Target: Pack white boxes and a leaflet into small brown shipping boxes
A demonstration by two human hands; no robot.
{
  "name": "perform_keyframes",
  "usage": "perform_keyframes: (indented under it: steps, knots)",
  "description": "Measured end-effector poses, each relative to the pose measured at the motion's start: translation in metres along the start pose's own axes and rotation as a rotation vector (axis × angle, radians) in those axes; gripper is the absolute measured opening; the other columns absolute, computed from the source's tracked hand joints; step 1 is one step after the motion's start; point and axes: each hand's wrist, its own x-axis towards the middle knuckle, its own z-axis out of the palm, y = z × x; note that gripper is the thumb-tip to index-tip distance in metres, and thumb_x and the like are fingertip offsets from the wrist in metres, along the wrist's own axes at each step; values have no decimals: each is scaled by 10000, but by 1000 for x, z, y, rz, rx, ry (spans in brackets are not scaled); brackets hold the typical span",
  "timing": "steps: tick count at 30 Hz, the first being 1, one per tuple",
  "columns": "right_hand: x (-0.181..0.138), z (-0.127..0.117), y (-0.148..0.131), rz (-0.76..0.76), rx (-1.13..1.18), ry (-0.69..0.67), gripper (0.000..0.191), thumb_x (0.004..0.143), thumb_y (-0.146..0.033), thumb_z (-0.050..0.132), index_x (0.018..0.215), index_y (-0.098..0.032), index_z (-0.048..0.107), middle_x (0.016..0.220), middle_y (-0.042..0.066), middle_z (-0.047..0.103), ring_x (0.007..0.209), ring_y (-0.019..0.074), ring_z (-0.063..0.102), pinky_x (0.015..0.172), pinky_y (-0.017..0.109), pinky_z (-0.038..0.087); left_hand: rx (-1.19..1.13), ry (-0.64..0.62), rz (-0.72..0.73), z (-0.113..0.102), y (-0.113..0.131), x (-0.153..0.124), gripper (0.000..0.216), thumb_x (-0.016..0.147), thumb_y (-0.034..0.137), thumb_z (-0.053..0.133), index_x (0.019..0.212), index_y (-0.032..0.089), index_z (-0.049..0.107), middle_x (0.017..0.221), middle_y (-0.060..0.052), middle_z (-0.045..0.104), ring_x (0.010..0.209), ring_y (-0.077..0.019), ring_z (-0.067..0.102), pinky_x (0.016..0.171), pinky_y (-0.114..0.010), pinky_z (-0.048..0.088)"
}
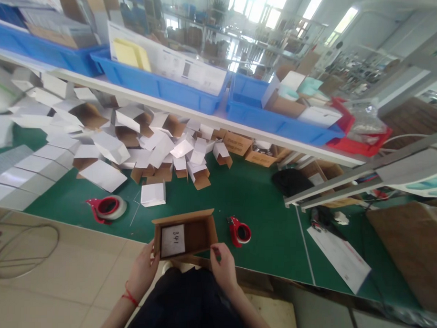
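Note:
An open brown cardboard box (198, 235) is held at the front edge of the green table, its top facing up. Inside, at its left end, lies a white piece (173, 240) with handwritten marks that look like "341". My left hand (146, 262) grips the box's left end, fingers at the wall and thumb at the near corner. At the right end, my right hand (222, 263) pinches the near corner. To the right of the box is a red tape dispenser (239, 231); another tape dispenser (107, 208) with a clear roll lies to the left.
Many white folded cartons (106, 175) are heaped along the back left of the green table (260, 203). A row of closed white boxes (35, 169) stands left. Blue bins (156, 85) line the shelf above. A white envelope (340, 259) and a large brown carton (409, 247) are at right.

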Motion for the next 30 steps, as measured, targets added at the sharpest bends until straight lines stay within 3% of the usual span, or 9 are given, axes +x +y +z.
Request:
perform_keyframes:
  steps: [3, 6, 8, 11, 14, 18, 23, 30]
  knots:
    - [3, -20, 22, 128, 191, 172, 303, 922, -389, 504, 1090, -170, 629, 1045, 137, 675, 889, 263, 648, 826, 405, 545, 32, 63, 67, 2, 6, -1, 454, 872, 314, 416, 1258, 102, 522, 1205, -207, 653, 994, -303, 691, 823, -450, 618]
    - [18, -25, 23, 174, 356, 109, 491, 904, -452, 552, 1302, -165, 574, 1273, 160, 632, 1055, 283, 647, 907, 425, 554, 122, 148, 191, 2, 16, -9, 487, 931, 312, 391, 1375, 123, 459, 1350, -192, 585, 1203, -305, 617, 1001, -464, 558]
    - [27, -23, 13, 93, 378, 21, 522, 917, -428, 557, 1381, -188, 540, 1385, 140, 575, 1179, 281, 605, 959, 417, 547, 199, 199, 298, 6, 20, -17, 490, 970, 309, 379, 1428, 140, 423, 1463, -182, 505, 1331, -297, 525, 1093, -462, 497]
    - [30, -9, -5, -113, 207, -79, 480, 930, -302, 541, 1403, -219, 553, 1430, 104, 552, 1297, 270, 527, 1094, 437, 468, 263, 215, 410, 17, 18, -25, 510, 997, 275, 371, 1496, 171, 350, 1551, -161, 416, 1407, -266, 445, 1147, -442, 449]
    - [26, 13, -12, -262, -41, -193, 556, 887, -208, 566, 1442, -193, 523, 1522, 100, 469, 1408, 296, 410, 1194, 489, 346, 303, 136, 487, 27, 8, -21, 576, 991, 250, 388, 1547, 159, 266, 1551, -160, 419, 1430, -256, 412, 1163, -458, 425]
    - [24, 34, -5, -307, -234, -343, 588, 866, -225, 629, 1430, -97, 521, 1556, 164, 403, 1480, 329, 295, 1213, 516, 296, 495, -63, 558, 33, -8, -6, 579, 904, 242, 509, 1470, 134, 447, 1528, -145, 452, 1443, -295, 382, 1157, -487, 418]
    - [30, 26, 2, -382, -248, -397, 511, 901, -239, 626, 1399, -152, 555, 1534, 132, 449, 1472, 298, 322, 1205, 500, 308, 670, -92, 595, 36, -21, 3, 546, 854, 134, 461, 1392, 147, 557, 1506, -110, 473, 1406, -297, 434, 1138, -489, 437]
    - [30, 11, 0, -453, -160, -326, 498, 890, -219, 635, 1382, -217, 558, 1482, 70, 528, 1443, 241, 376, 1177, 436, 353, 654, 14, 701, 39, -19, 8, 451, 962, 336, 439, 1348, 160, 593, 1458, -137, 529, 1367, -313, 485, 1105, -487, 465]
